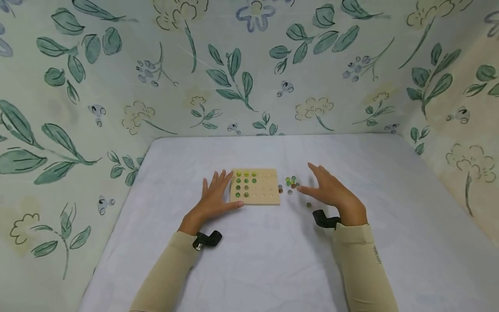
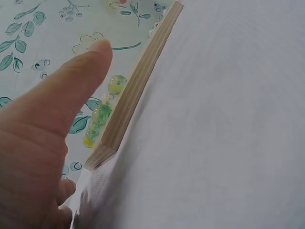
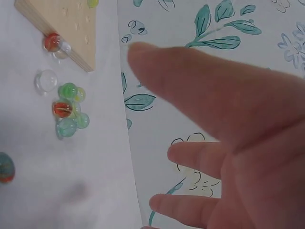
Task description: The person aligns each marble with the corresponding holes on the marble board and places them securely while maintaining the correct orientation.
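A pale wooden board (image 1: 259, 200) with rows of hollows lies flat on the table. Green and yellowish glass marbles (image 1: 246, 180) fill hollows toward its left side and top; those at the lower right are bare. My left hand (image 1: 212, 201) is spread at the board's left edge, thumb at the near corner. In the left wrist view, that thumb (image 2: 62, 95) is straight beside the board's edge (image 2: 138, 90). My right hand (image 1: 331, 190) hovers with fingers apart, holding nothing, just right of a cluster of loose marbles (image 3: 69, 109) in green, red and clear glass.
A red marble (image 3: 52, 43) and a clear one lie against the board's right edge. One darker marble (image 1: 309, 205) sits apart, nearer me. White cloth (image 1: 265, 260) covers the table, and a leaf-patterned curtain (image 1: 249, 69) hangs behind. Each wrist wears a black camera (image 1: 208, 239).
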A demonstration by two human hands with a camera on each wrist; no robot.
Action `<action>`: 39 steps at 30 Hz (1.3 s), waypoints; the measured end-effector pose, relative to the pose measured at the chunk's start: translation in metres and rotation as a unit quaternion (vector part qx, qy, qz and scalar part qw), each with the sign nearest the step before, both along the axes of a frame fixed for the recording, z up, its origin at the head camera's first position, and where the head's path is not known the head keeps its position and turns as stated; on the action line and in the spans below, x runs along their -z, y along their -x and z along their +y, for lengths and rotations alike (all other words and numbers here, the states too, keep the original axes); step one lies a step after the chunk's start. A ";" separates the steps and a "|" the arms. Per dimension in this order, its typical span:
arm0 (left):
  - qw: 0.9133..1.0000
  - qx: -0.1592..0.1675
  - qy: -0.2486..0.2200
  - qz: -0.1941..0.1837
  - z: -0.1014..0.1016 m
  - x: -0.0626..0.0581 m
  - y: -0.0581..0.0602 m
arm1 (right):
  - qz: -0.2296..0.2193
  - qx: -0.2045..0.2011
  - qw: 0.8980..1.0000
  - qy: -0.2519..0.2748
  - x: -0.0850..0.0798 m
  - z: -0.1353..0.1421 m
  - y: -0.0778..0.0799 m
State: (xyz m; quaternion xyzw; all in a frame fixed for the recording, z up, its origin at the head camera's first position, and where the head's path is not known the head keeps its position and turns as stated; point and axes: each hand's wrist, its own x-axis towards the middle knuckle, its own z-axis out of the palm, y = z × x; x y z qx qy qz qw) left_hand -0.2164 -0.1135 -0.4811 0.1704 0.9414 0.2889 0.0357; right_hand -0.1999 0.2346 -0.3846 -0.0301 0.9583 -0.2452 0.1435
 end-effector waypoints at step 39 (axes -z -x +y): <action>0.999 -0.001 0.046 0.007 -0.001 0.003 0.001 | -0.076 -0.039 0.995 -0.042 0.013 0.006 0.002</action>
